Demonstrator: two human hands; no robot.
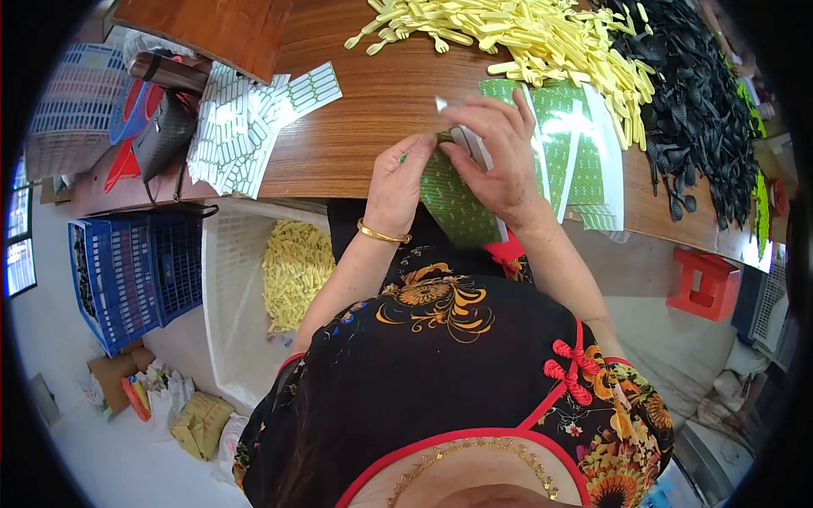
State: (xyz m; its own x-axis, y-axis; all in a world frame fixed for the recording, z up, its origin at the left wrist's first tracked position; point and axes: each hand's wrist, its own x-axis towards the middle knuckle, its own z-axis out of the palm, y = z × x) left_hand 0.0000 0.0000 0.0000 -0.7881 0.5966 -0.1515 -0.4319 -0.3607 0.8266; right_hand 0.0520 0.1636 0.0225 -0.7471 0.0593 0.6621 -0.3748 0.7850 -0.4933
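Nearest the body, at one o'clock from the middle of the view, a green label sheet (457,207) is slanting down beside the table edge. At twelve o'clock the left hand (395,190) is pinching its upper corner, thumb and forefinger closed together. At half past one the right hand (500,157) is curving over the upper edge, fingers loosely bent and partly spread; a pale scrap may be clinging to a fingertip, but glare is making its hold impossible to tell.

The step in hand is seemingly loosening a label; the next move is probably calling for a fine pinch while the left hand is steadying the sheet.

Tiny repeating marks are covering it, too fine for reading; no brand is showing clearly. Farther out, more green sheets (590,165) are lying at two o'clock, silvery label sheets (233,127) at ten, yellow utensils (542,38) at one, and black utensils (694,106) beyond two.
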